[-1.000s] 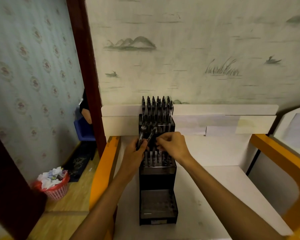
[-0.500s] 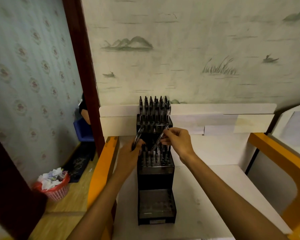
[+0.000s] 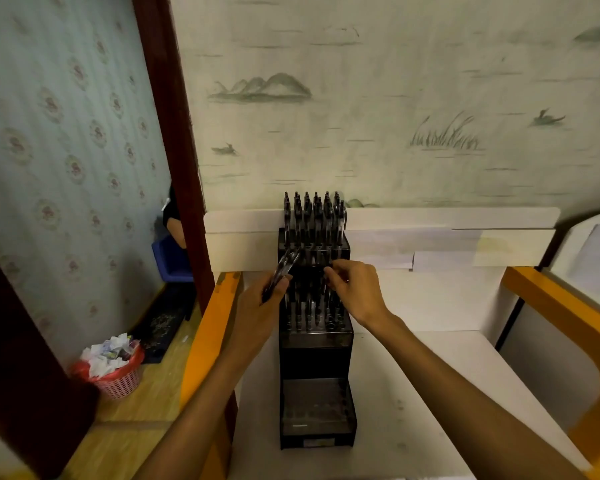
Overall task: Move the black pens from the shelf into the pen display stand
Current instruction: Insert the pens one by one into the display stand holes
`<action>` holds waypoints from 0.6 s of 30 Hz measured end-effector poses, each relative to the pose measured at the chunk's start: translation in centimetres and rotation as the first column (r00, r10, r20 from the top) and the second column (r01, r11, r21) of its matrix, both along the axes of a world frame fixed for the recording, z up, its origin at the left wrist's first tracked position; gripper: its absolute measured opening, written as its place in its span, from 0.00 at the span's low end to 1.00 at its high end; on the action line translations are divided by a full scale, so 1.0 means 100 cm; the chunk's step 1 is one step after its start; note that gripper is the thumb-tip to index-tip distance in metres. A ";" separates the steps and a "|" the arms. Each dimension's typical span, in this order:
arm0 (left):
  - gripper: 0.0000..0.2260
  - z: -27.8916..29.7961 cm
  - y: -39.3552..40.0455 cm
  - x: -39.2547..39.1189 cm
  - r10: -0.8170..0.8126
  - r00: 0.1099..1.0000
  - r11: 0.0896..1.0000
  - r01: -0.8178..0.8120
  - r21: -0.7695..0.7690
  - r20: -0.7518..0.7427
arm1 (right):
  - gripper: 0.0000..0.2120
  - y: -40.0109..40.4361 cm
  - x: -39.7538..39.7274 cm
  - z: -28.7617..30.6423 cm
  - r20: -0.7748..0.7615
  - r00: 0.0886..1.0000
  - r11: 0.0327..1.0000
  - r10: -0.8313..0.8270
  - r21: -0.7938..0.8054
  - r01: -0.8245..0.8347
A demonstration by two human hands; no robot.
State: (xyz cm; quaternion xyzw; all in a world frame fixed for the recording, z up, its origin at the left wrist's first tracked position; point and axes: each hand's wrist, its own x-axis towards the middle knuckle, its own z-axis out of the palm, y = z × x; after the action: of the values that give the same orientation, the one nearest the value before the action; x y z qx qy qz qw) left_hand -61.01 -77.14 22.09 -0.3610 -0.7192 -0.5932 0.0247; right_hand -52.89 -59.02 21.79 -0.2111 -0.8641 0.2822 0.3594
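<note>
A black stepped pen display stand [image 3: 316, 355] stands on the white shelf [image 3: 413, 393] against the wall. Its top tier [image 3: 313, 220] is full of upright black pens, its middle tier [image 3: 314, 311] holds several, and its bottom tier [image 3: 316, 403] holds none. My left hand [image 3: 262, 315] sits at the stand's left side, gripping a small bunch of black pens [image 3: 282, 271] that point up and away. My right hand [image 3: 355, 289] hovers over the middle tier, fingers pinched on one black pen [image 3: 325, 282] standing among the others.
Orange shelf rails run along the left [image 3: 208, 337] and right [image 3: 565, 313]. A white back panel [image 3: 447, 237] rises behind the stand. A red basket of paper scraps [image 3: 113, 367] sits on the wooden floor at lower left, beside a dark door frame [image 3: 174, 133].
My right hand took one pen from the bunch in my left hand, raised it slanted, then lowered it upright into the middle tier. My left hand stayed beside the stand.
</note>
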 end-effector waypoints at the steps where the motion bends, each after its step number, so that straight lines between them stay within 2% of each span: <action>1: 0.10 0.002 -0.001 0.001 0.005 1.000 1.000 -0.005 -0.003 -0.008 | 0.10 -0.001 -0.001 -0.001 0.025 1.000 1.000 0.008 0.014 -0.008; 7: 0.07 0.007 -0.005 0.001 0.039 0.994 0.999 -0.042 -0.032 -0.103 | 0.13 -0.005 -0.005 0.001 0.083 0.997 0.999 -0.008 0.042 0.004; 11: 0.08 0.000 0.002 -0.003 -0.010 1.000 1.000 0.010 0.016 0.007 | 0.12 -0.007 -0.007 0.002 0.098 0.995 0.999 -0.030 0.025 0.027; 16: 0.10 -0.016 0.014 -0.011 -0.064 0.998 0.996 0.065 0.062 -0.009 | 0.13 -0.005 -0.005 -0.012 0.227 0.974 1.000 -0.018 -0.012 0.021; 18: 0.11 -0.024 0.021 -0.017 -0.073 0.997 0.995 0.070 0.067 0.038 | 0.14 -0.005 -0.005 -0.021 0.237 0.971 1.000 -0.031 0.000 0.031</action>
State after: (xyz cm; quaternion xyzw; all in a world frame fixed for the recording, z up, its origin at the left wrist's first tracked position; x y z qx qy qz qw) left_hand -62.67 -75.00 19.71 -0.3732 -0.6864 -0.6242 0.0007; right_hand -53.37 -59.51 19.72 -0.2574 -0.8970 0.2508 0.2575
